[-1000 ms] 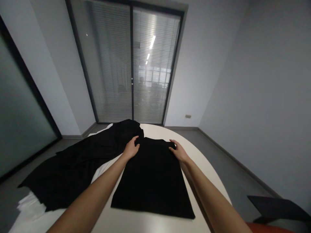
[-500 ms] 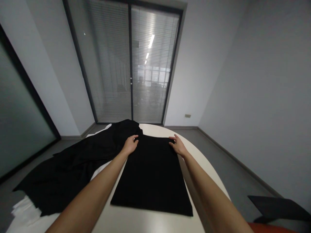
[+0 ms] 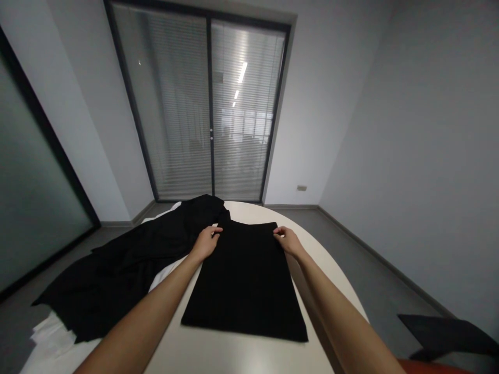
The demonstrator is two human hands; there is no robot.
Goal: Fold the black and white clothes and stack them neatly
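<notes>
A black cloth piece (image 3: 247, 280), wider at its near edge, lies flat on the pale round table (image 3: 230, 358). My left hand (image 3: 206, 241) is at its far left corner, thumb and fingers closed on the cloth's edge. At the far right corner, my right hand (image 3: 287, 240) pinches the fabric between thumb and fingers. A rumpled heap of black cloth (image 3: 128, 265) lies to the left, close to my left hand, with white cloth (image 3: 54, 335) showing beneath it.
A dark chair part (image 3: 448, 332) and an orange-red surface (image 3: 432, 366) show at the lower right. Beyond the table stand a glass partition with blinds (image 3: 241, 130) and a plain wall (image 3: 424, 156).
My right hand's fingers have closed on the far right corner, and the cloth's far edge now dips in the middle. Both hands sit slightly lower in view.
</notes>
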